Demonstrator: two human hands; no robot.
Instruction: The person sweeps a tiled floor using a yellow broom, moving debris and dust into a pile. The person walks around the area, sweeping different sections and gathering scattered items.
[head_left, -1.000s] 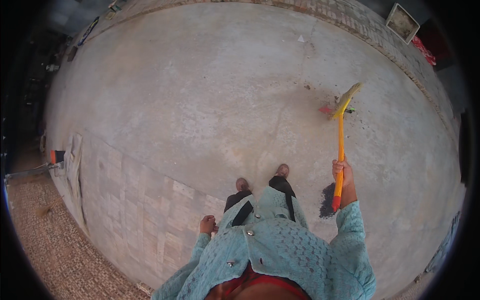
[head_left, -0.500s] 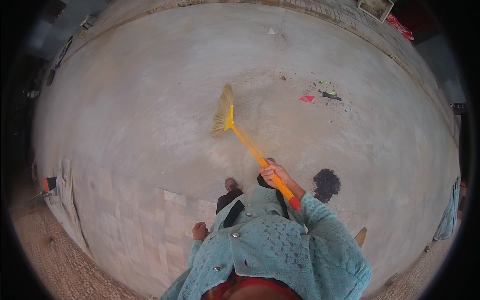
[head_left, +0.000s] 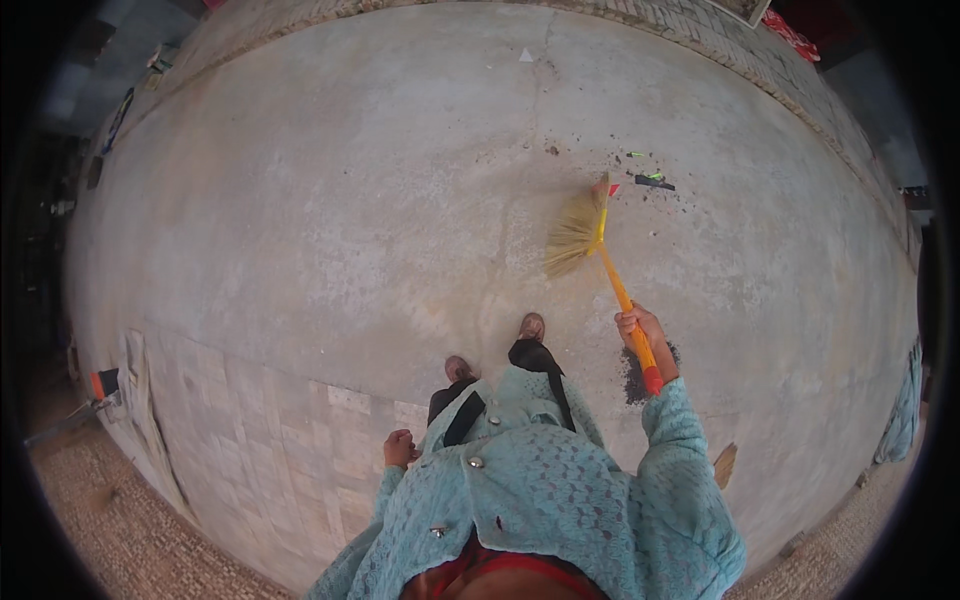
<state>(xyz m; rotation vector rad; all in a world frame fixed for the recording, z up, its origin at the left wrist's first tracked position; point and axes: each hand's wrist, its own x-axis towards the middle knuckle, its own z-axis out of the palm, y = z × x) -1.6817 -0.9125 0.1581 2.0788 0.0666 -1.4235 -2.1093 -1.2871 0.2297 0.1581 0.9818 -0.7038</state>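
Note:
My right hand (head_left: 640,328) is wrapped round the orange handle of a broom (head_left: 575,232) with pale straw bristles and a red end cap. The bristles fan out to the left, low on the grey concrete floor, and their far tip partly covers a red scrap (head_left: 613,190). Just beyond lie a black strip (head_left: 655,183), small bright green bits (head_left: 636,155) and dark crumbs. Under my right wrist, a dark granular patch (head_left: 634,378) shows on the floor. My left hand (head_left: 400,449) hangs by my side with its fingers curled in, and nothing shows in it.
My shoes (head_left: 532,326) stand in the middle of the concrete floor (head_left: 300,220). A brick edging (head_left: 690,40) runs along the far side. A white triangular scrap (head_left: 526,55) lies near it. A grey-blue cloth (head_left: 898,405) hangs at the right edge, and a pale wooden piece (head_left: 724,464) lies by my right elbow.
The broom and my right hand have swung to the right, bringing the bristles up to the red scraps. The handle now partly covers the dark patch. My left hand stays by my side.

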